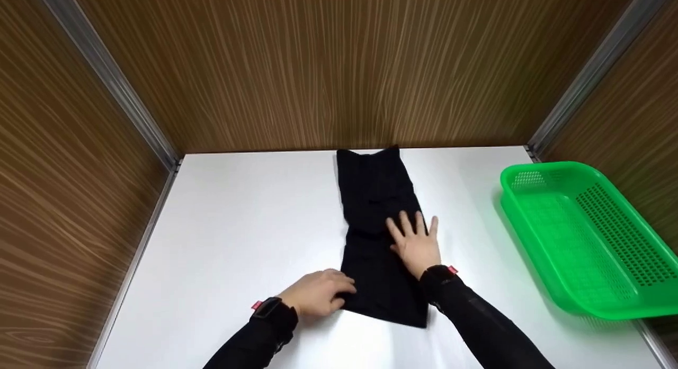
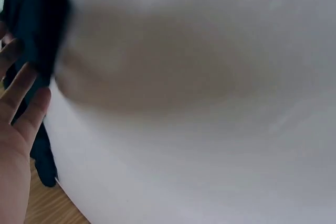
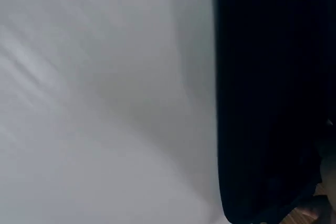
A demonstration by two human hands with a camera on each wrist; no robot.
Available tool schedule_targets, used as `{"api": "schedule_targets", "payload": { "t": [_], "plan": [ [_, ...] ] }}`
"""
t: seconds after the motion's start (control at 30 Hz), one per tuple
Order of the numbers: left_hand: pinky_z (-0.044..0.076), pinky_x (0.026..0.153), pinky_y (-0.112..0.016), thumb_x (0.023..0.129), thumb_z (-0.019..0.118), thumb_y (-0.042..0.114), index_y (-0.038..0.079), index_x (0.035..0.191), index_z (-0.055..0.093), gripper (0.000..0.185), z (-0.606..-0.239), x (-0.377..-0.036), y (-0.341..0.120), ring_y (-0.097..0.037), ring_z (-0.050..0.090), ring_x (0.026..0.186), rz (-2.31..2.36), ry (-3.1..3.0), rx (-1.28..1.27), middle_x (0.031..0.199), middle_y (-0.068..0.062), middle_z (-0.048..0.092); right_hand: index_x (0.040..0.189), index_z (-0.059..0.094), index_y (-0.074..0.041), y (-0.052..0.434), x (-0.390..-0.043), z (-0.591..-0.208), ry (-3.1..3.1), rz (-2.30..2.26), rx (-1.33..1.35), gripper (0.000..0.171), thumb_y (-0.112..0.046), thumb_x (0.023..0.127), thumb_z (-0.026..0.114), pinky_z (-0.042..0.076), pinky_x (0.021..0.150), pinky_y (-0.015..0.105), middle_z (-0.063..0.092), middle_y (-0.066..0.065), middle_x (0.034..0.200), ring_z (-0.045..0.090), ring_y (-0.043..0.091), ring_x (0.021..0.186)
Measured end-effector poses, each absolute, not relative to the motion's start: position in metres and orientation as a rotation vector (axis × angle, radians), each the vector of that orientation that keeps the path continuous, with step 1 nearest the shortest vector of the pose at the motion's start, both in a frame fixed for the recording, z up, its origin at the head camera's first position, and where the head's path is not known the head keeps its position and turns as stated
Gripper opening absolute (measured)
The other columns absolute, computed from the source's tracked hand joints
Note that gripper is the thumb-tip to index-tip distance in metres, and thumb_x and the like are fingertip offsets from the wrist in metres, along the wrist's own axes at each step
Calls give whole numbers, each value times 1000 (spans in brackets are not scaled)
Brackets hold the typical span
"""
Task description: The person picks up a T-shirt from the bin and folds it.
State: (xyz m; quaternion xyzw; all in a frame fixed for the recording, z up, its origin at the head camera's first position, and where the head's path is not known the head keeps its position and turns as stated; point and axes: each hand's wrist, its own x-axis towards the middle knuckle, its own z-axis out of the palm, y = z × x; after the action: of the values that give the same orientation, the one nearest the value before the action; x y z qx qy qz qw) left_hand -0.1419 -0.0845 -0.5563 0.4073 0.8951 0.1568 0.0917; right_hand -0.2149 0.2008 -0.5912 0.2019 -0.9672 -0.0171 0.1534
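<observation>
Right grip [image 1: 416, 242]: fingers spread, palm flat on black garment [image 1: 378, 236] mid-length. Left grip [image 1: 318, 294]: fingers curled at its near left edge, about 9 o'clock. Garment lies mid-tabletop [image 1: 238, 226], long axis 12-to-6. Green basket [image 1: 582, 236] at 3 o'clock, nearer the right.

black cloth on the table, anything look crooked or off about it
Slightly. The black cloth is folded into a long strip that lies a little askew on the white table, its near end angled. Both hands rest on it; no damage shows.
</observation>
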Motion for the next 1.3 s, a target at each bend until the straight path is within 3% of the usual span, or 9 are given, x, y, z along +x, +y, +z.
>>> {"api": "schedule_targets", "payload": {
  "t": [0.1, 0.17, 0.33, 0.47, 0.7, 0.8, 0.93, 1.03, 1.3],
  "plan": [
    [43, 111, -32, 87, 72, 26, 20, 131, 69, 45, -562, -139, -87, -17, 56, 128, 323, 2693, 1322, 138, 2, 62, 137, 59, -9, 202, -214, -593, -2686, 87, 608, 57, -36, 90, 77, 40, 101, 71, 59, 24, 129, 57, 49, 119],
    [46, 106, -32, 84, 76, 27, 21, 131, 68, 48, -566, -137, -87, -16, 57, 122, 285, 2722, 1403, 133, 2, 61, 125, 61, -6, 205, -204, -589, -2637, 233, 785, 47, -32, 89, 78, 47, 91, 60, 58, 19, 114, 59, 41, 103],
    [53, 81, -27, 85, 79, 22, 18, 111, 72, 28, -571, -138, -88, -14, 59, 95, 188, 2849, 1599, 108, 3, 60, 111, 61, -14, 225, -164, -582, -2567, 357, 1372, 46, -50, 86, 77, 42, 78, 40, 53, 1, 104, 51, 20, 94],
    [50, 72, -26, 92, 73, 24, 19, 95, 69, 7, -576, -139, -85, -14, 56, 87, 15, 2964, 1687, 94, 5, 59, 119, 60, -16, 244, -143, -586, -2566, 299, 1529, 53, -50, 83, 79, 46, 88, 42, 54, 0, 115, 52, 21, 108],
    [52, 72, -24, 100, 66, 32, 19, 99, 67, 13, -575, -135, -82, -9, 59, 83, 195, 2908, 1542, 98, 6, 58, 136, 60, -14, 259, -139, -584, -2517, 321, 1658, 59, -7, 78, 72, 48, 103, 42, 58, 7, 126, 55, 26, 121],
    [54, 75, -22, 98, 70, 25, 18, 103, 69, 9, -571, -135, -82, -8, 63, 86, 299, 2848, 1504, 102, 6, 60, 143, 57, -15, 264, -139, -583, -2482, 287, 1706, 56, -6, 89, 65, 47, 106, 41, 58, 8, 131, 55, 27, 124],
    [54, 79, -22, 90, 74, 9, 17, 104, 71, 17, -570, -137, -81, -9, 63, 89, 288, 2842, 1547, 102, 4, 61, 151, 51, -17, 271, -137, -583, -2442, 233, 1720, 45, -16, 107, 41, 48, 107, 41, 57, 11, 137, 55, 29, 128],
    [55, 76, -22, 84, 75, 3, 16, 100, 71, 22, -571, -138, -81, -10, 63, 86, 271, 2865, 1578, 99, 4, 61, 151, 51, -18, 274, -136, -583, -2400, 223, 1698, 48, -15, 107, 34, 51, 102, 41, 59, 13, 136, 57, 29, 125],
    [54, 70, -24, 93, 74, 18, 17, 100, 68, 9, -572, -138, -79, -9, 64, 81, 335, 2951, 1569, 92, 6, 63, 127, 67, -12, 269, -137, -585, -2258, 289, 1686, 41, -11, 86, 70, 54, 95, 38, 63, 10, 121, 62, 25, 111]
  ]
}}
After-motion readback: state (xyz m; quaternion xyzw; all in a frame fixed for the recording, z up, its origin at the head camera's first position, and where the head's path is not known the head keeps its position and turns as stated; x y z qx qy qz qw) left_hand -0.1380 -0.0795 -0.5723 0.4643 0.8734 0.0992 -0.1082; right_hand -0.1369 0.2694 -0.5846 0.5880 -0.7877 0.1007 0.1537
